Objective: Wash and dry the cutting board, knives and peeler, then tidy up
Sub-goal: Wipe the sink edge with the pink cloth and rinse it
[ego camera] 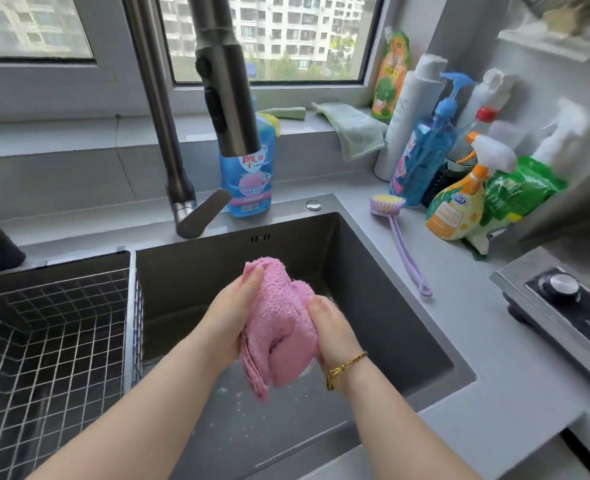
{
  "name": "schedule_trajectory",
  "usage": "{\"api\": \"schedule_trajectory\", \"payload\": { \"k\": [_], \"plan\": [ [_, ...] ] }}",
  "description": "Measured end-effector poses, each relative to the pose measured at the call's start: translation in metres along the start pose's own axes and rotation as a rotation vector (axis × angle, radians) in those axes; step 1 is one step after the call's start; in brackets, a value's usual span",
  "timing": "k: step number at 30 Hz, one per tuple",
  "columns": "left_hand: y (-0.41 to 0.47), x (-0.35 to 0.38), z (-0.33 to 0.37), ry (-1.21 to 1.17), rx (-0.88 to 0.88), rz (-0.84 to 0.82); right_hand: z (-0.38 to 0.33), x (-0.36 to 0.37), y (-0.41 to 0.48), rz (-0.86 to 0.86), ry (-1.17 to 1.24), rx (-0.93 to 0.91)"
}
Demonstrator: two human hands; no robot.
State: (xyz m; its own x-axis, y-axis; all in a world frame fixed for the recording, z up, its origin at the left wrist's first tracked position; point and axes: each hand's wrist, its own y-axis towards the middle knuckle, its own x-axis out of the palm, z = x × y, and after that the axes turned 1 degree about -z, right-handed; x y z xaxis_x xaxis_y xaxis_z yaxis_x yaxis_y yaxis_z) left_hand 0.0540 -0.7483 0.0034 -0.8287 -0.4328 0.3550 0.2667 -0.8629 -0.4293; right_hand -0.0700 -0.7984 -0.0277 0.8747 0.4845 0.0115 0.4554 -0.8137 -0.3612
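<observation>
A bunched pink cloth (279,320) hangs over the dark sink (373,271), gripped from both sides. My left hand (233,313) holds its left side, thumb up near the top. On the right side, my right hand (331,332) curls round it; a braided bracelet sits on that wrist. No water runs from the faucet head (229,98) above. The cutting board, knives and peeler are not in view.
A wire basket (54,341) fills the sink's left part. A blue detergent bottle (248,178) stands behind the faucet. A purple dish brush (399,237) lies on the counter, with spray bottles (460,199) behind it and a stove (563,306) at right. A green cloth (352,133) drapes off the windowsill.
</observation>
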Motion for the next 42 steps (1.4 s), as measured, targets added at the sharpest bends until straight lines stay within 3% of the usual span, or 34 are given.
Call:
{"api": "schedule_trajectory", "payload": {
  "k": [3, 9, 14, 18, 21, 24, 26, 30, 32, 35, 42],
  "plan": [
    [0.012, 0.018, -0.008, 0.178, -0.052, -0.088, -0.019, -0.041, 0.007, 0.177, -0.16, -0.054],
    [0.055, 0.105, -0.036, 0.272, -0.085, -0.175, -0.052, -0.15, 0.022, 0.428, -0.417, -0.105],
    [0.082, 0.177, -0.068, 0.354, -0.162, -0.287, -0.058, -0.226, 0.027, 0.422, -0.725, 0.047],
    [0.088, 0.196, -0.09, 0.671, -0.099, -0.238, -0.033, -0.241, 0.017, 0.396, -1.052, 0.173],
    [0.085, 0.2, -0.092, 0.91, 0.048, -0.169, -0.014, -0.236, 0.004, 0.452, -1.229, 0.082],
    [0.082, 0.201, -0.096, 0.985, 0.161, -0.176, 0.005, -0.218, -0.007, 0.551, -1.255, -0.257],
    [0.081, 0.199, -0.101, 1.032, 0.267, -0.197, 0.01, -0.208, -0.012, 0.491, -1.298, -0.235],
    [0.099, 0.189, -0.091, 1.262, 0.526, -0.142, 0.016, -0.213, -0.011, 0.257, -1.201, 0.133],
    [0.115, 0.188, -0.08, 1.47, 0.597, -0.182, 0.016, -0.214, -0.008, 0.249, -1.234, 0.147],
    [0.137, 0.19, -0.07, 1.755, 0.559, -0.29, 0.016, -0.211, -0.004, 0.218, -1.322, 0.115],
    [0.169, 0.189, -0.058, 1.84, 0.459, -0.165, 0.016, -0.228, 0.016, 0.144, -1.403, 0.066]
  ]
}}
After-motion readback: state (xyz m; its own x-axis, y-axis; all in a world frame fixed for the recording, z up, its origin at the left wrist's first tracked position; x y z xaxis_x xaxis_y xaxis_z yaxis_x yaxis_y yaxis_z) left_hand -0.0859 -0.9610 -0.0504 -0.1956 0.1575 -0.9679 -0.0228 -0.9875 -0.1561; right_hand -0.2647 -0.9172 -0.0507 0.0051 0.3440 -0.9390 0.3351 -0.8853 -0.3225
